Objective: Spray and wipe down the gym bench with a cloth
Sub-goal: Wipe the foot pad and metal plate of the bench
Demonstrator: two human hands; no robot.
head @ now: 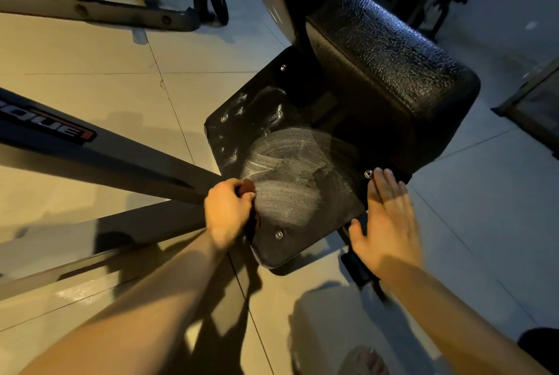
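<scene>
Foot (367, 359): bare toes are seen at the bottom edge, blurred, on the pale floor.
Forearms: two bare forearms are stretched from the bottom corners up toward the bench.
Left hand (227, 213): curled into a fist at the near left edge of the seat, with the cloth gripped tightly inside it.
Cloth (248, 188): dark reddish and mostly hidden by the fingers. A bunched part is seen past the knuckles, pressed against the seat surface.
Right hand (385, 217): held flat, fingers straight and together, thumb spread, with nothing held. The fingers are laid over the seat's near right corner, and the fingertips are placed just beside a metal stud (368, 174).
Bench seat (296, 169): a flat black pad is found between the two hands. Pale curved smear marks are spread across its middle, and small wet glints are seen toward its far left side. More studs are set near its other corners.
Back pad (390, 63): black, glossy and crackled, raised and tilted behind the seat.
Floor (99, 51): large pale tiles, crossed by thin joints and shadows.
Grey beam (121, 151): a frame bar with red-edged lettering is run from the left edge to the seat's left side.
Far machine (136, 16): a grey base is seen at top left, with a small black wheel (218, 1) beside it.
</scene>
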